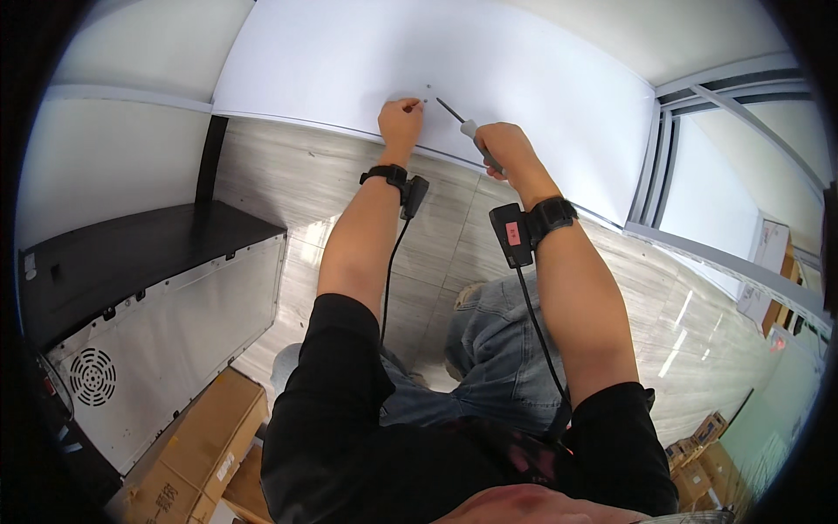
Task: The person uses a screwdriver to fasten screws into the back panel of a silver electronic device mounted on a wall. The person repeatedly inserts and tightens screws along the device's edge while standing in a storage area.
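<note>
My right hand [508, 147] is wrapped round the grey handle of a screwdriver [469, 128]. Its thin dark shaft points up and left over a white panel [323, 65], and the tip ends close to my left fingers. My left hand [400, 120] rests at the panel's near part with its fingertips pinched together. Whatever sits between those fingertips is too small to make out. Just past them, a small dark speck, perhaps a screw or hole [429, 86], shows on the white surface.
A black and silver cabinet with a round vent [93, 376] stands at the left, cardboard boxes [196, 445] below it. Metal frame rails [668, 166] rise at the right. Wood-look floor tiles [428, 210] lie beneath my arms. Cables [543, 341] run from both wrist devices.
</note>
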`<state>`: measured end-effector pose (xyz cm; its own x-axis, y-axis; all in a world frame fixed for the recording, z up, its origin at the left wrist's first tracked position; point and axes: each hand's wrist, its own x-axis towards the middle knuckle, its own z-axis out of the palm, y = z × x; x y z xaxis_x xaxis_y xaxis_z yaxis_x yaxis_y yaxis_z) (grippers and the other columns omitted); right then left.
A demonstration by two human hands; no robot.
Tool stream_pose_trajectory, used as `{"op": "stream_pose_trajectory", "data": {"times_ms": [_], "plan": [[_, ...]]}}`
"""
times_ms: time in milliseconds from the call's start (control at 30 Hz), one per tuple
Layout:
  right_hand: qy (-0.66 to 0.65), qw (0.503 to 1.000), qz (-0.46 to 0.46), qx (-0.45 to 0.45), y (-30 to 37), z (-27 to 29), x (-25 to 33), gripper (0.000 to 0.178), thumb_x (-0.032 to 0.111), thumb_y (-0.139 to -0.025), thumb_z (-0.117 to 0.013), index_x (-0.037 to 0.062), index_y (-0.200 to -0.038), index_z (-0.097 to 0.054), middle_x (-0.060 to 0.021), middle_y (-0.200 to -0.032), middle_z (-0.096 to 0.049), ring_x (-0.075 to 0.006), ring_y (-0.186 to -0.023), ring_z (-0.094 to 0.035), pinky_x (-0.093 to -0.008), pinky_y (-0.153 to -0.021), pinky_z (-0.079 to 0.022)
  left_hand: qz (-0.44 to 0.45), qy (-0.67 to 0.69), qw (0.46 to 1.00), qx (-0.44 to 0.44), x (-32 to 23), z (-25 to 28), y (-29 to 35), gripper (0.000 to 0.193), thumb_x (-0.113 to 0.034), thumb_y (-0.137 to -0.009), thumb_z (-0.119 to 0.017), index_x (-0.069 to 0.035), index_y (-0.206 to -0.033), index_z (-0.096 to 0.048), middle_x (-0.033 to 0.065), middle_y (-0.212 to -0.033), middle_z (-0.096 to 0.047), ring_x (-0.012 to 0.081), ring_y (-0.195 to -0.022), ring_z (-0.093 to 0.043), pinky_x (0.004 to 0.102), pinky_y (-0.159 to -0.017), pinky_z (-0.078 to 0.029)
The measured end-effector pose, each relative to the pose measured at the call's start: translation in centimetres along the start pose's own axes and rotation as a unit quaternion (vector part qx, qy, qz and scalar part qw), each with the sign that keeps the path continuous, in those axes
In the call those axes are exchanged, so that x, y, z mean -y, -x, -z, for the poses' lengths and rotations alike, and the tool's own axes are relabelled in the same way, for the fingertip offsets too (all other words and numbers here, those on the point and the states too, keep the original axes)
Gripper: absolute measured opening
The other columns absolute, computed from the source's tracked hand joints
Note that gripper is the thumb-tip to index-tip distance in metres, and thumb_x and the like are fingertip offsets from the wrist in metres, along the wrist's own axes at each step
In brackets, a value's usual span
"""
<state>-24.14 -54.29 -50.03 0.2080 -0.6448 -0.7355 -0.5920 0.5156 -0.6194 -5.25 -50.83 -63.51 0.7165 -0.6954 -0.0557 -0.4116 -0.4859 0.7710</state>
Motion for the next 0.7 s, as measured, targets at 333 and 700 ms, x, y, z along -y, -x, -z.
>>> {"op": "stream_pose_trajectory", "data": {"times_ms": [333,700], "plan": [[0.022,0.997,0.065,0.026,1.8,-1.9,3.2,0.02,0.02,-0.074,-0.05,0.0007,-0.079,-0.055,-0.0094,-0.063,-0.055,-0.019,-0.049,-0.053,-0.031,-0.046,-0.045,0.003,0.069,0.998,-0.012,0.4,1.5,0.7,0.02,-0.013,-0.079,-0.068,-0.004,-0.096,-0.07,0.0086,-0.085,-0.069,0.0182,-0.077,-0.064,0.0293,-0.071,-0.051],[0.008,0.955,0.178,0.237,13.6,-13.6,8.4,0.032,0.018,-0.072,-0.054,-0.0003,-0.097,-0.058,-0.0053,-0.068,-0.054,-0.0131,-0.05,-0.049,-0.026,-0.043,-0.039,0.144,0.503,0.852,0.014,-1.0,26.4,8.1,0.025,-0.014,-0.097,-0.041,0.002,-0.109,-0.055,0.0112,-0.096,-0.065,0.0159,-0.073,-0.061,0.0278,-0.067,-0.053]]}}
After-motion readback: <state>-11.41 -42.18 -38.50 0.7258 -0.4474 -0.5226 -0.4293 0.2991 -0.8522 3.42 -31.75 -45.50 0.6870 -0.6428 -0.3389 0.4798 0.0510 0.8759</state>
